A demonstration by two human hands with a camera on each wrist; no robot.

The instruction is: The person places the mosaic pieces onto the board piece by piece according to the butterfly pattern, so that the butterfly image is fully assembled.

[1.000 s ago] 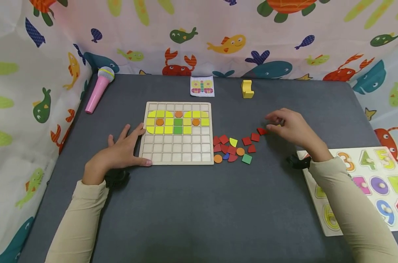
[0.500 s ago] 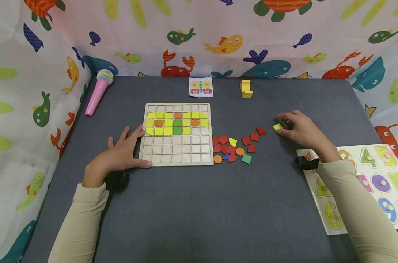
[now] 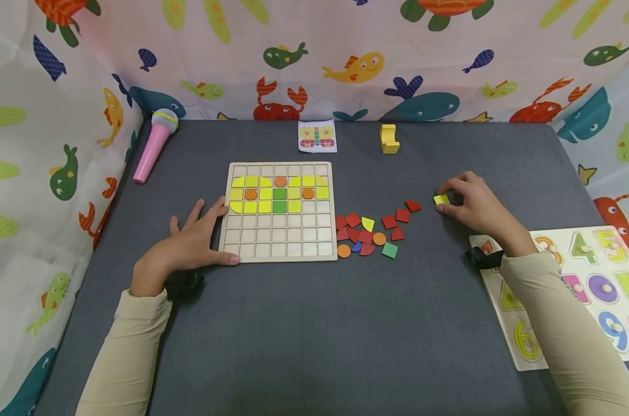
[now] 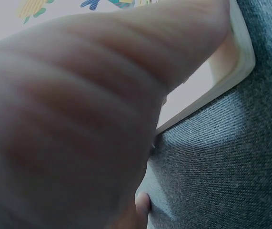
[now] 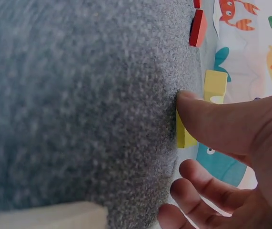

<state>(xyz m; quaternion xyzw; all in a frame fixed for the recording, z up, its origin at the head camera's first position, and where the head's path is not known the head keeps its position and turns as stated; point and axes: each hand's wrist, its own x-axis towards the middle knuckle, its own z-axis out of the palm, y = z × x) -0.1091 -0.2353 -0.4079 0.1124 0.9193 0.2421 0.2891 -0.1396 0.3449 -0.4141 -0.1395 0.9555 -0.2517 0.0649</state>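
A wooden grid board (image 3: 280, 244) lies on the dark table, its upper rows filled with yellow, orange and green tiles. At its left edge rests my left hand (image 3: 189, 245), fingers spread, thumb on the near left corner. In the left wrist view, the left hand (image 4: 93, 109) covers much of the board (image 4: 197, 90). Right of the loose tiles, my right hand (image 3: 472, 202) pinches a yellow tile (image 3: 441, 199) at table level. The right wrist view has the thumb of the right hand (image 5: 231, 138) against the yellow tile (image 5: 186, 129); the index finger is hidden.
Loose red tiles (image 3: 365, 237), with a few other colours, lie right of the board. A picture card (image 3: 317, 137), a yellow block (image 3: 389, 139) and a pink microphone (image 3: 155, 144) stand along the back. A number puzzle (image 3: 527, 341) lies under the right forearm.
My right hand has moved right, uncovering the yellow tile that its fingers mostly hid, and now pinches it. The left hand stays at the board.
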